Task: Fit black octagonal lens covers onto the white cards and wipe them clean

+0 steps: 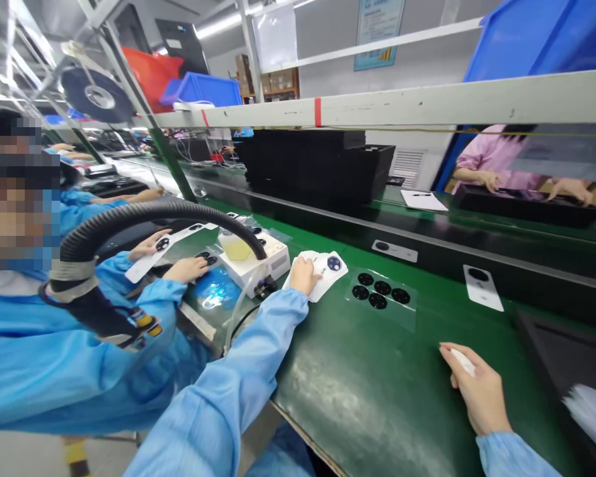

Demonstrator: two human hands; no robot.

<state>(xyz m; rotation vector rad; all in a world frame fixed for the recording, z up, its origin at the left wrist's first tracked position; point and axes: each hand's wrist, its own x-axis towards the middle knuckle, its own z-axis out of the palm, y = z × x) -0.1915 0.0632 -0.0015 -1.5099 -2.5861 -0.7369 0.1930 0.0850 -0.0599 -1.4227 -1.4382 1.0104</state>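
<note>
left hand (302, 275) is held flat, pressed on white printed card (332, 273) | card is placed on green workbench (357, 397) | right hand (477, 391) is curled, small white piece (461, 361) gripped

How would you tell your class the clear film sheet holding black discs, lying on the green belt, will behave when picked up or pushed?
The clear film sheet looks thin, so it will probably droop when lifted rather than stay stiff. Lying flat on the smooth, shiny green belt, it would likely slide easily when pushed. The black discs look flat, so they seem unlikely to roll while on the film.
</note>
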